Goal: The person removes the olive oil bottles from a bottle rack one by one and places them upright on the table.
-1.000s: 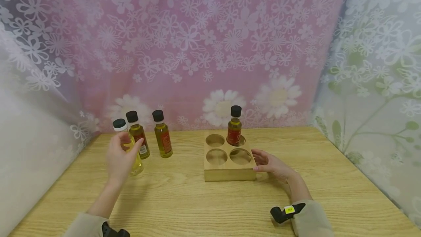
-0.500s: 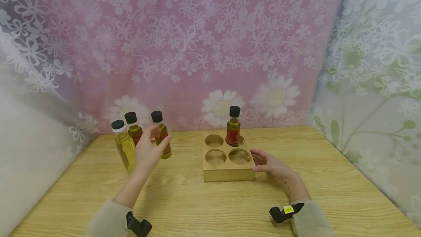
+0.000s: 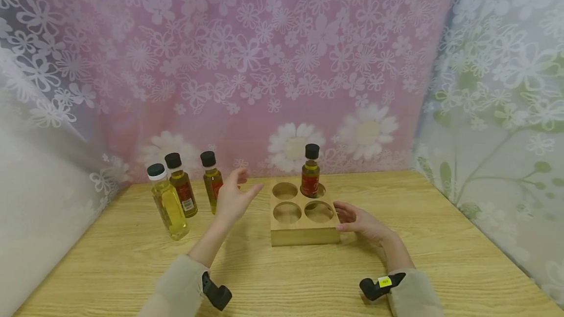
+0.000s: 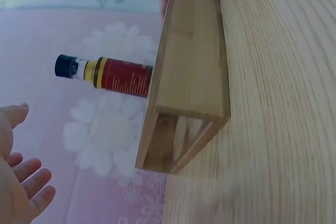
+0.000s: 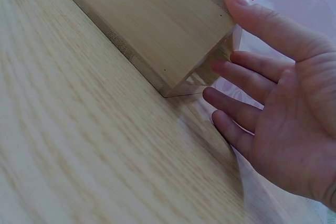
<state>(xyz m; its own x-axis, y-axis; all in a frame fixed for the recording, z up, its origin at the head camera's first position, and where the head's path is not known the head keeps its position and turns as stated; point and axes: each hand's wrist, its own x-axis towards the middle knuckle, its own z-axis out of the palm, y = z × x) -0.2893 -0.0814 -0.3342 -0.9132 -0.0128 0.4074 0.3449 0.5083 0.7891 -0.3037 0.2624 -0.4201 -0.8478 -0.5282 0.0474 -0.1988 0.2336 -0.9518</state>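
Note:
My left hand (image 3: 233, 197) is in the air between the bottles and the wooden rack, its thumb and fingers spread and nothing in it. Behind its wrist side stands a dark-capped oil bottle (image 3: 212, 185) with a red label, partly hidden by the hand. The bamboo rack (image 3: 304, 236) has round holes on top, and a red-labelled oil bottle (image 3: 310, 182) stands upright in its back right hole. At the rack's right end my right hand (image 5: 283, 93) has its thumb at the front top corner and its loosely straight fingers at the open side.
At the left of the wooden table (image 3: 264, 278) stand a taller clear bottle (image 3: 171, 209) of pale yellow oil and another red-labelled oil bottle (image 3: 184, 192). A pink floral curtain (image 3: 264, 62) hangs behind the table, with pale curtains at both sides.
My left hand has moved right, away from the pale oil bottle and past the red-labelled bottles, towards the rack. My right hand and the rack have stayed in place.

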